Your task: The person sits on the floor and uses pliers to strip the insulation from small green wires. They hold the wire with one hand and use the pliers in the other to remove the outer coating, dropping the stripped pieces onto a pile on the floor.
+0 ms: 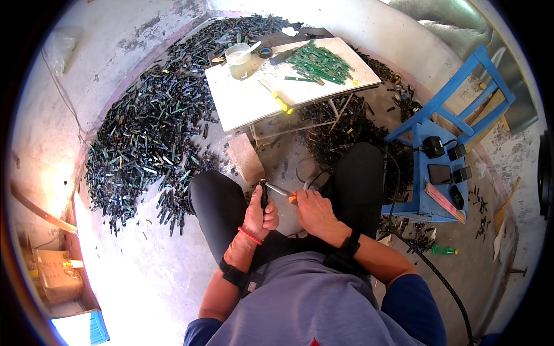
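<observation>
Between my knees, my left hand (262, 214) grips a small dark part (263, 194) upright, thumb along its side; the fingers cover much of it, so its exact kind is unclear. My right hand (318, 212) is closed around the orange handle of a screwdriver (279, 189). The metal shaft points left, and its tip meets or nearly meets the top of the dark part. Just beyond my hands a reddish brick-like block (245, 158) lies on the floor.
A white-topped table (242, 108) bears green circuit boards (320, 62), a plastic cup (239, 60) and a yellow-handled screwdriver (281, 101). Black strip-shaped parts (147, 129) heap on the left floor. At right stands a blue chair (420, 173) with black adapters (433, 147); a cable (446, 277) runs beside me.
</observation>
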### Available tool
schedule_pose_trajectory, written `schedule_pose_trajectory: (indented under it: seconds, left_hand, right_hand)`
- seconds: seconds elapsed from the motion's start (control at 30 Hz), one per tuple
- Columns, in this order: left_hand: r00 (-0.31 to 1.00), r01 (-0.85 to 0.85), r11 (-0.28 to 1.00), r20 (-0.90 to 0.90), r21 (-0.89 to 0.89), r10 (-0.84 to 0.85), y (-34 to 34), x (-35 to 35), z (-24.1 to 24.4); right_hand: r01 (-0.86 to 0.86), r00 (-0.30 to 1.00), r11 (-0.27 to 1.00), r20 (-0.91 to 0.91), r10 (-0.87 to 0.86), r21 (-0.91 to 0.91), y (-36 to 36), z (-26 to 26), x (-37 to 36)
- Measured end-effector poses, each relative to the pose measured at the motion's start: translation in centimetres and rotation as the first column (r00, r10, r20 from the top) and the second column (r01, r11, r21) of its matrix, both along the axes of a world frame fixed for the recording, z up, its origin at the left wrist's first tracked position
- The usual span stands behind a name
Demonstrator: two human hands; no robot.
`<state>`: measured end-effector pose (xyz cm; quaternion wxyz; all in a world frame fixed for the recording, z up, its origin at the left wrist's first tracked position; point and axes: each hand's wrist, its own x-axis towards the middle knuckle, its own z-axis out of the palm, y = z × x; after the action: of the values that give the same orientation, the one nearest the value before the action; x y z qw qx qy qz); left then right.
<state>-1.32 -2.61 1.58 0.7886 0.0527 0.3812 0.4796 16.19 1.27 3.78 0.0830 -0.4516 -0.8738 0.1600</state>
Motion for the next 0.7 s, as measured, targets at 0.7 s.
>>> schedule_pose_trajectory:
  seconds: [0.7]
  left_hand:
    - [0.984, -0.024, 0.997, -0.18, -0.067, 0.012, 0.2, 0.6, -0.9]
  right_hand:
    - [0.003, 0.991, 0.99, 0.131, -0.021, 0.139, -0.2, -1.4, -1.0]
